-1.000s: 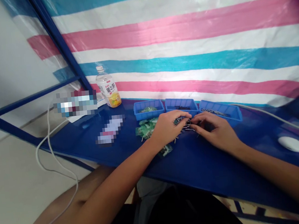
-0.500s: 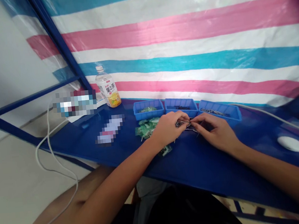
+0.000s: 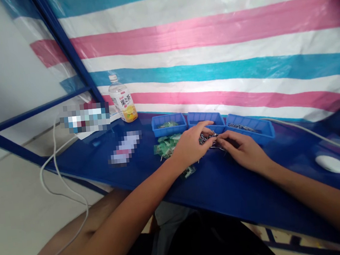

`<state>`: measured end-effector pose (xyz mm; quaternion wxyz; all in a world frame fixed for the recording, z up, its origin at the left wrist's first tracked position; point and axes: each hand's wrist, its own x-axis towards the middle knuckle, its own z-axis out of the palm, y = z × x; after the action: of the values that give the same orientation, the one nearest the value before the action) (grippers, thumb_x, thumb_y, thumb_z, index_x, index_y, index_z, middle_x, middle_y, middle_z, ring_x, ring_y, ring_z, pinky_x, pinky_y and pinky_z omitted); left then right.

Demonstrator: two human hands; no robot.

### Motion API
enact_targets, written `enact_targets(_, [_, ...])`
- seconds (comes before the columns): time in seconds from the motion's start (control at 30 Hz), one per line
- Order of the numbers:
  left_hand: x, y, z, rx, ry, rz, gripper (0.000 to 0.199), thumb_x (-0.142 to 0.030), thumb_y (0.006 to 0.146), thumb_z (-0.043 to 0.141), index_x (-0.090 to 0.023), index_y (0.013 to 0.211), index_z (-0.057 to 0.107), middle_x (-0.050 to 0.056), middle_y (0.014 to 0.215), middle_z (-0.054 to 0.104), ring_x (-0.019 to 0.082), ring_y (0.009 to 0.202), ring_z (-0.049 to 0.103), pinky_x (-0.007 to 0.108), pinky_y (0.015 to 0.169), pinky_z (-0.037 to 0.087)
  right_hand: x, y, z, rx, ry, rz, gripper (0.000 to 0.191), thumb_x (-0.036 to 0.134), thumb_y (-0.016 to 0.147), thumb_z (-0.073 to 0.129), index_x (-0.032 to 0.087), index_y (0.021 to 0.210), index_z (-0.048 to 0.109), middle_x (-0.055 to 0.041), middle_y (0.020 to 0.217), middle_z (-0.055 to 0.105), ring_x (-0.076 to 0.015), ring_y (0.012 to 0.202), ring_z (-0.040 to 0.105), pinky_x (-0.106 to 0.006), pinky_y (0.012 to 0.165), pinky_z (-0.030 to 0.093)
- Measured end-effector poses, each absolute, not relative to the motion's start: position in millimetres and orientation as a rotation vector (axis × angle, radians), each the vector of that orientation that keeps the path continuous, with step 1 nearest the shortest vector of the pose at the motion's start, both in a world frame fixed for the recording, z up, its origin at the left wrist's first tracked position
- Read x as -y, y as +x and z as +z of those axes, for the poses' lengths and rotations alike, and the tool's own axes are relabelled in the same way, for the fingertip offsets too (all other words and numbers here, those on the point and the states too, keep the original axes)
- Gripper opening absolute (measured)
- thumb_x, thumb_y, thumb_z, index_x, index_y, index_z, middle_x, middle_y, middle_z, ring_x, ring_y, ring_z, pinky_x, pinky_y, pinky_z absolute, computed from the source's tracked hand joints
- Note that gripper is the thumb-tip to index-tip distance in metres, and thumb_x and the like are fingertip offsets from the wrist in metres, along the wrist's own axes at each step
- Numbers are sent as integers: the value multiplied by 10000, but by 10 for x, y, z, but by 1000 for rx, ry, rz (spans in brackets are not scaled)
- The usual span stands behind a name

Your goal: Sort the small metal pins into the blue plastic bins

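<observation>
Thin dark and silvery metal pieces (image 3: 206, 139) lie in a tangled heap on the blue table, too small to name. Over this heap, my left hand (image 3: 191, 144) has its thumb and curled fingers close together, the index finger raised above them. My right hand (image 3: 246, 149) meets it from the right in a pinch, thumb against fingertips. Whatever sits between the fingertips of either hand is too small to make out. Left of the heap, partly behind my left wrist, is a pile of green pieces (image 3: 163, 147), perhaps small circuit boards; a few lie under the forearm (image 3: 151, 187).
Behind my hands stand three blue bins: the left (image 3: 169, 130) holds green pieces, the middle (image 3: 192, 121) is partly covered, the right (image 3: 263, 130) holds thin metal pieces. A drink bottle (image 3: 124, 101), a white oval object (image 3: 331, 163) and a cable (image 3: 305, 132) are around.
My left index finger has lifted and straightened away from the thumb, showing more of the metal heap. My right hand stays almost in place, still pinching.
</observation>
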<state>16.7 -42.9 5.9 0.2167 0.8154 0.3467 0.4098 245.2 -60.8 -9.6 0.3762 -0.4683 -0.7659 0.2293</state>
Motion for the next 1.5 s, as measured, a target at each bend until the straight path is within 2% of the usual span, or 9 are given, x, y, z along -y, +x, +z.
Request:
enact_targets(0.13, [397,157,8,-1041,2355,1142,365,-271,1028,653,-207,1383,604,61,1194,794,254,1168,719,446,1061,560,539,2459,-101,1575,-1242,832,351,592,988,678,253,1031,756,-41,901,731,-175,719,630,-292,611,521])
enact_targets(0.27, [397,157,-16,-1064,2409,1114,331,-267,1038,637,-192,1360,617,64,1181,793,263,1164,704,456,1059,552,490,2464,-72,1142,-1201,1037,350,580,905,775,243,988,724,-25,834,684,-135,617,568,-232,461,410])
enact_targets(0.37, [405,157,-13,-1068,2426,1117,328,-270,1042,635,-185,1358,614,60,1168,792,259,1150,699,453,1059,547,505,2475,-50,1174,-1262,1085,416,643,921,729,230,889,689,-15,716,648,-127,530,511,-241,420,330])
enact_targets(0.47, [405,152,-6,-1074,2440,1111,315,-261,1050,619,-184,1356,611,62,1169,787,254,1155,694,445,1062,542,560,2479,-52,1571,-1352,894,423,634,984,654,229,869,704,-23,703,662,-153,564,547,-288,503,411])
enact_targets(0.63, [403,147,4,-1048,2446,1108,299,-233,1052,604,-169,1343,618,62,1168,784,247,1154,687,429,1064,542,600,2493,-96,2182,-1218,205,231,417,1043,602,241,1065,750,-87,994,741,-264,911,687,-409,799,557])
enact_targets(0.73, [409,150,14,-1060,2443,1093,308,-242,1052,602,-170,1351,620,69,1176,784,256,1164,686,440,1071,542,536,2542,-149,2269,-1186,-17,252,358,1062,557,231,1178,742,-130,1181,740,-325,1120,679,-496,976,556])
enact_targets(0.83, [412,151,18,-1065,2443,1072,317,-267,1061,586,-171,1362,619,79,1191,783,268,1182,684,456,1077,542,457,2601,-209,2314,-1193,-99,283,337,1056,562,233,1249,742,-134,1252,747,-351,1194,668,-550,1055,535])
enact_targets(1.1, [414,155,3,-1068,2448,1061,330,-259,1053,571,-178,1369,618,85,1184,783,269,1196,687,469,1082,546,401,2662,-257,2336,-1204,1,214,287,1003,620,270,1139,784,-76,1085,807,-322,1050,711,-507,908,582])
enact_targets(1.5, [427,160,24,-1067,2434,1024,326,-245,1046,570,-170,1360,621,82,1194,787,280,1202,688,480,1092,538,377,2658,-247,2308,-1192,84,151,305,987,643,256,1063,763,-70,1032,797,-307,978,699,-515,928,565])
